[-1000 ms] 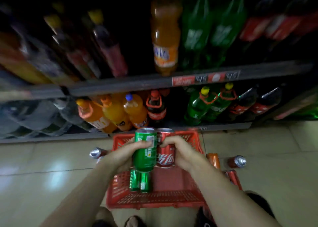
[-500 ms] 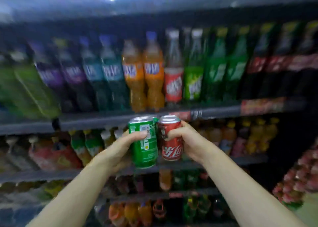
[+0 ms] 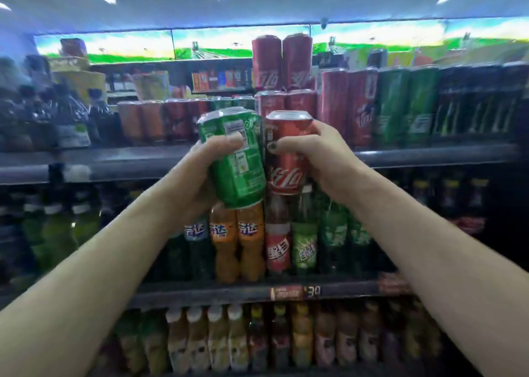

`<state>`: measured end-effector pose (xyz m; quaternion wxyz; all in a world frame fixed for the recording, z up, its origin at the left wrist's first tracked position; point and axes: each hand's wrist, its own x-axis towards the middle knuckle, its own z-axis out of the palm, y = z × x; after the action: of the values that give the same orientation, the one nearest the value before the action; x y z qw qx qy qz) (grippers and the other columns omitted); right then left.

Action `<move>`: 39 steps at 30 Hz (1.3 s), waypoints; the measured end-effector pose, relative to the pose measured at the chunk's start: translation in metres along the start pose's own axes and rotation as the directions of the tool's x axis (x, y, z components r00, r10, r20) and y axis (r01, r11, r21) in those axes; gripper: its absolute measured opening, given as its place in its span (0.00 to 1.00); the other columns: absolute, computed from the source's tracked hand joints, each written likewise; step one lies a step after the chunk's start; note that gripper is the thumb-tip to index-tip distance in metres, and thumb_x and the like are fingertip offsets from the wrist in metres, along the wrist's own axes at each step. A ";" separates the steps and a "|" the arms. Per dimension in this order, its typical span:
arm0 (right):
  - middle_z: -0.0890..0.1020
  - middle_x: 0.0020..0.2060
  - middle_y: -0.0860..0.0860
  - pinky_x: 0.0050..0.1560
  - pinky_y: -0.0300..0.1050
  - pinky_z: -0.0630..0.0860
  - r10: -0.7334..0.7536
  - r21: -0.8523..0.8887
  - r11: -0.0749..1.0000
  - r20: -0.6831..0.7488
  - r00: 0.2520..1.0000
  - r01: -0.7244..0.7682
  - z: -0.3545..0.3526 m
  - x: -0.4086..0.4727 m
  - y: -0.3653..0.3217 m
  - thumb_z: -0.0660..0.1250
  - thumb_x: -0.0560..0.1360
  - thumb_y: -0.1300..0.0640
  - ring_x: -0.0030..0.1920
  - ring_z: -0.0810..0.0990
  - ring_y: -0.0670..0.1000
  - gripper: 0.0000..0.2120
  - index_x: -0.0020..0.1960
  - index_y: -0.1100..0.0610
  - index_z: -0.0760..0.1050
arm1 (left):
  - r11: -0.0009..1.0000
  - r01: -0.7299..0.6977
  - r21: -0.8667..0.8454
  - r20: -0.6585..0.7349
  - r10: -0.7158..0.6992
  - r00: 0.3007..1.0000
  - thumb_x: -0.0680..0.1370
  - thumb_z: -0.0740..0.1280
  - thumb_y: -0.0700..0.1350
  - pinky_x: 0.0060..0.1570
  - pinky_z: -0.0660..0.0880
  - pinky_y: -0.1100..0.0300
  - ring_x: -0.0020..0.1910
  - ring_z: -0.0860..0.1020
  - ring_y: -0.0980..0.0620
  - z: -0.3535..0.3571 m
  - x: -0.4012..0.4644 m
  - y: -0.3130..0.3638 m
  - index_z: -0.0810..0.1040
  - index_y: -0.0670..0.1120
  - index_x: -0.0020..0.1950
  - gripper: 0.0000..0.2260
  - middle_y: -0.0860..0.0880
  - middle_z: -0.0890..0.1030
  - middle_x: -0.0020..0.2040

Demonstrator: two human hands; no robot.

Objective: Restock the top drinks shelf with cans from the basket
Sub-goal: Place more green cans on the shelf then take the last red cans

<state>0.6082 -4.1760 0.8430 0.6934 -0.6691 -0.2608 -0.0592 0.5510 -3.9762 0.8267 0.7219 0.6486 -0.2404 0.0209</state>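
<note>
My left hand grips a green can, and a second green can top shows just behind it in the same grip. My right hand holds a red cola can. The cans are side by side, touching, raised in front of the top drinks shelf. On that shelf stand red cans stacked two high, with more red, green and dark cans to the right and orange and dark red cans to the left. The basket is out of view.
Lower shelves hold upright bottles: orange soda, red and green ones beside them, juice bottles below. A price strip runs along the middle shelf edge. Dark bottles stand at the top shelf's left end. Ceiling lights and a lit banner sit above.
Both hands have lifted the cans from the basket on the floor up to the top shelf's height. My view has swung from the floor to the upper shelves.
</note>
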 end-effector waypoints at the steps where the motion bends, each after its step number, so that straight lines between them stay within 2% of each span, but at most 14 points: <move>1: 0.87 0.46 0.57 0.50 0.53 0.83 -0.020 -0.036 0.999 -0.019 1.000 0.020 0.000 0.006 -0.012 0.78 0.65 0.64 0.46 0.87 0.57 0.17 0.53 0.58 0.82 | 0.999 -0.027 0.026 -0.020 0.027 0.999 0.63 0.82 0.59 0.64 0.79 0.40 0.66 0.81 0.39 0.000 0.003 0.010 0.76 0.44 0.73 0.41 0.39 0.81 0.69; 3: 0.88 0.45 0.55 0.50 0.53 0.84 -0.071 -0.133 0.989 -0.041 0.997 0.065 0.002 0.015 -0.034 0.79 0.67 0.60 0.46 0.88 0.55 0.16 0.54 0.57 0.82 | 0.992 -0.064 0.112 -0.042 0.069 0.997 0.68 0.79 0.57 0.63 0.78 0.39 0.66 0.81 0.39 -0.005 0.010 0.029 0.73 0.44 0.75 0.39 0.39 0.80 0.69; 5: 0.88 0.46 0.52 0.50 0.50 0.83 -0.121 -0.232 0.968 -0.074 0.990 0.100 0.005 0.023 -0.052 0.80 0.67 0.56 0.45 0.88 0.52 0.18 0.55 0.54 0.81 | 0.980 -0.074 0.185 -0.058 0.086 0.995 0.75 0.71 0.56 0.61 0.79 0.38 0.65 0.82 0.40 -0.013 0.018 0.044 0.73 0.45 0.75 0.31 0.42 0.82 0.67; 9: 0.86 0.47 0.49 0.52 0.52 0.83 -0.224 -0.405 0.904 -0.186 0.957 0.133 0.011 0.050 -0.082 0.82 0.63 0.46 0.47 0.86 0.51 0.26 0.57 0.52 0.78 | 0.982 -0.065 0.180 -0.119 0.088 0.989 0.73 0.68 0.55 0.57 0.81 0.42 0.54 0.87 0.48 -0.024 0.035 0.066 0.77 0.50 0.64 0.20 0.50 0.88 0.51; 13: 0.84 0.50 0.49 0.57 0.52 0.82 -0.302 -0.505 0.854 -0.291 0.908 0.123 0.016 0.086 -0.105 0.82 0.61 0.43 0.50 0.84 0.50 0.29 0.57 0.53 0.78 | 0.979 -0.064 0.192 -0.113 0.087 0.990 0.72 0.73 0.55 0.53 0.83 0.46 0.54 0.87 0.48 -0.039 0.052 0.077 0.75 0.50 0.66 0.24 0.52 0.89 0.49; 17: 0.83 0.52 0.52 0.56 0.48 0.81 -0.293 -0.565 0.823 -0.334 0.896 0.058 0.023 0.118 -0.117 0.83 0.61 0.41 0.52 0.83 0.52 0.34 0.59 0.58 0.79 | 0.975 -0.078 0.207 -0.121 0.105 0.987 0.72 0.74 0.55 0.52 0.83 0.47 0.53 0.87 0.49 -0.054 0.068 0.081 0.73 0.50 0.66 0.25 0.51 0.87 0.49; 20: 0.79 0.54 0.51 0.53 0.43 0.77 -0.295 -0.597 0.802 -0.385 0.874 0.008 0.031 0.133 -0.116 0.84 0.61 0.40 0.52 0.80 0.52 0.42 0.65 0.60 0.71 | 0.978 -0.065 0.197 -0.153 0.096 0.984 0.69 0.78 0.56 0.52 0.84 0.44 0.55 0.87 0.46 -0.066 0.080 0.075 0.74 0.50 0.67 0.30 0.48 0.86 0.54; 22: 0.77 0.56 0.53 0.52 0.43 0.75 -0.315 -0.643 0.766 -0.391 0.865 -0.011 0.032 0.142 -0.110 0.83 0.62 0.40 0.54 0.77 0.53 0.44 0.67 0.61 0.68 | 0.979 -0.052 0.195 -0.179 0.088 0.980 0.66 0.79 0.58 0.52 0.83 0.43 0.56 0.86 0.44 -0.073 0.086 0.070 0.74 0.50 0.69 0.35 0.47 0.86 0.57; 28: 0.78 0.55 0.53 0.48 0.41 0.73 -0.295 -0.657 0.753 -0.377 0.878 -0.029 0.030 0.153 -0.097 0.80 0.67 0.41 0.51 0.77 0.51 0.37 0.66 0.60 0.71 | 0.978 -0.032 0.205 -0.225 0.079 0.971 0.64 0.79 0.61 0.51 0.83 0.45 0.59 0.85 0.42 -0.090 0.095 0.057 0.75 0.51 0.72 0.39 0.44 0.84 0.62; 32: 0.81 0.56 0.53 0.54 0.44 0.79 -0.333 -0.682 0.731 -0.394 0.856 -0.030 0.032 0.162 -0.090 0.80 0.66 0.39 0.54 0.80 0.52 0.36 0.64 0.59 0.75 | 0.983 -0.025 0.180 -0.237 0.068 0.969 0.64 0.79 0.60 0.50 0.83 0.45 0.56 0.86 0.42 -0.093 0.100 0.052 0.76 0.51 0.71 0.37 0.44 0.85 0.60; 36: 0.76 0.54 0.51 0.49 0.43 0.74 -0.351 -0.702 0.712 -0.378 0.857 -0.018 0.033 0.167 -0.083 0.80 0.68 0.41 0.51 0.76 0.51 0.37 0.66 0.59 0.70 | 0.992 -0.020 0.122 -0.240 0.049 0.970 0.72 0.78 0.55 0.46 0.83 0.47 0.53 0.87 0.44 -0.094 0.104 0.048 0.76 0.51 0.72 0.29 0.45 0.86 0.58; 39: 0.75 0.54 0.51 0.49 0.43 0.73 -0.376 -0.725 0.689 -0.360 0.854 -0.002 0.031 0.167 -0.080 0.79 0.68 0.40 0.51 0.75 0.51 0.37 0.67 0.59 0.69 | 0.991 -0.020 0.129 -0.229 0.049 0.972 0.68 0.80 0.57 0.52 0.82 0.42 0.56 0.86 0.42 -0.096 0.107 0.045 0.77 0.51 0.71 0.33 0.44 0.86 0.60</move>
<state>0.7077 -4.1093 0.9872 0.4178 -0.8130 -0.1066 -0.3912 0.6607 -3.9085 0.9041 0.7020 0.6818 -0.1640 0.1241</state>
